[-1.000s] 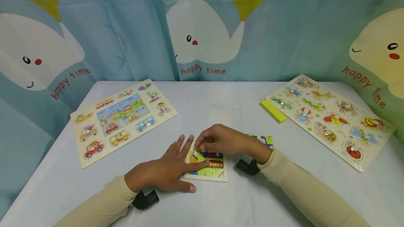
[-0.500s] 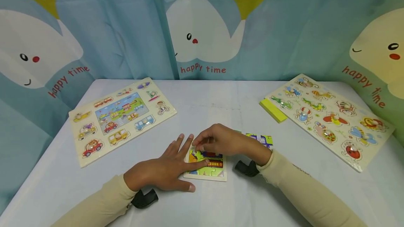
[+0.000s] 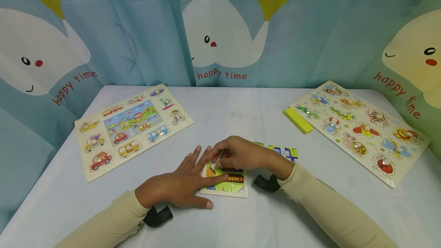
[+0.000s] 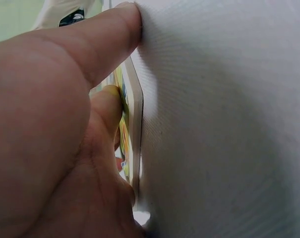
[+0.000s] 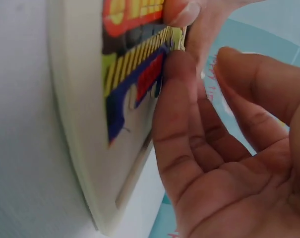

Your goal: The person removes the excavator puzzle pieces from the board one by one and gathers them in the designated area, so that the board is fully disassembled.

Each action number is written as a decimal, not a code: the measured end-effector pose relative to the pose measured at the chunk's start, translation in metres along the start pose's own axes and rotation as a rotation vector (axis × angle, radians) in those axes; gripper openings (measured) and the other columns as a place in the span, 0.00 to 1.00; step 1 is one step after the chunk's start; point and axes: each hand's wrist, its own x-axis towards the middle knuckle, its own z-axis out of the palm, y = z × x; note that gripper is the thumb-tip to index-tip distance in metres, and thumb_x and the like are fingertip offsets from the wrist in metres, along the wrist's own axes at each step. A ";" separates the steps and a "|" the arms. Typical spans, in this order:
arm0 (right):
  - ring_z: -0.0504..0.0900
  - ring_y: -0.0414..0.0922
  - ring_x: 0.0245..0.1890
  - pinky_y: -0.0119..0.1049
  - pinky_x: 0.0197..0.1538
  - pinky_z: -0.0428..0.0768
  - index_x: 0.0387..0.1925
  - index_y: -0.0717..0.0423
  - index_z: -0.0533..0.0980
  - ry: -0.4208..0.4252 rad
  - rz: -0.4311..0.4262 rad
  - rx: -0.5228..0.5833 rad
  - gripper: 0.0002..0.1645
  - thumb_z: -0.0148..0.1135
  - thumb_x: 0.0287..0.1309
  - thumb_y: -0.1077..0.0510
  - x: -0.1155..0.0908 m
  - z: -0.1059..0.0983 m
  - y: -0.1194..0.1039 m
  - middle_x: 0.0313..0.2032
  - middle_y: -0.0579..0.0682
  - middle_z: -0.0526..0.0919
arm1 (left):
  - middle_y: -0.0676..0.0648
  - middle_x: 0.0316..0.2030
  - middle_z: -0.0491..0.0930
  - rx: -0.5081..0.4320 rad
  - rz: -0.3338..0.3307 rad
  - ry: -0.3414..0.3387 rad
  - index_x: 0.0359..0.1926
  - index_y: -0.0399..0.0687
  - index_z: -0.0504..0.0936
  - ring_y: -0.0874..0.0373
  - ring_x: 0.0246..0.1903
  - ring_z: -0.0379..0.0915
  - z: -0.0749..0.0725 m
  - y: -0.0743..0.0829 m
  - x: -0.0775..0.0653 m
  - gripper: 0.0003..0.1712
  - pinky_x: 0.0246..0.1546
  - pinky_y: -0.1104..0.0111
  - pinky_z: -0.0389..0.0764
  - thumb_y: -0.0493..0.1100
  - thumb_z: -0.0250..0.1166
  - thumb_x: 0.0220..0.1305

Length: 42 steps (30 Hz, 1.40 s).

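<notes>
A small jigsaw puzzle in a pale wooden tray lies on the table between both hands, with colourful vehicle pieces set in it. My left hand is spread flat at its left side, index finger lying across the pieces and thumb on the cloth. Over the far part of the tray is my right hand, which hides that part in the head view. The right wrist view shows its fingers pressing on the pieces near the left fingertip, the thumb held apart. Bare tray floor shows beside the blue piece there.
Several loose jigsaw pieces lie behind the right wrist. At the left is a vehicle peg puzzle board, at the right an insect peg puzzle board. A yellow-green block touches the insect board's edge. A whale-print curtain surrounds the table.
My right hand has shifted slightly, its index finger and thumb now farther apart. More of the loose pieces behind it shows. The left hand stays in place.
</notes>
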 end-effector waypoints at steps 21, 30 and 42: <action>0.78 0.38 0.34 0.31 0.43 0.78 0.40 0.61 0.82 -0.017 -0.010 -0.050 0.08 0.62 0.60 0.70 0.005 0.000 0.000 0.35 0.44 0.82 | 0.45 0.74 0.17 0.010 -0.007 -0.006 0.74 0.73 0.57 0.42 0.69 0.07 0.000 0.000 0.002 0.41 0.67 0.44 0.30 0.66 0.60 0.63; 0.79 0.39 0.35 0.33 0.44 0.78 0.42 0.62 0.82 0.044 -0.023 -0.031 0.09 0.60 0.63 0.69 0.002 -0.004 -0.001 0.36 0.45 0.84 | 0.46 0.74 0.17 0.018 -0.008 -0.002 0.74 0.75 0.56 0.42 0.70 0.08 -0.001 0.001 0.001 0.41 0.67 0.44 0.31 0.66 0.60 0.63; 0.80 0.40 0.36 0.33 0.45 0.79 0.43 0.61 0.83 0.082 0.033 -0.045 0.09 0.62 0.62 0.67 -0.013 -0.017 0.002 0.38 0.45 0.84 | 0.42 0.74 0.19 0.011 -0.031 -0.008 0.73 0.78 0.55 0.42 0.70 0.08 0.000 0.001 0.002 0.40 0.67 0.44 0.30 0.68 0.59 0.63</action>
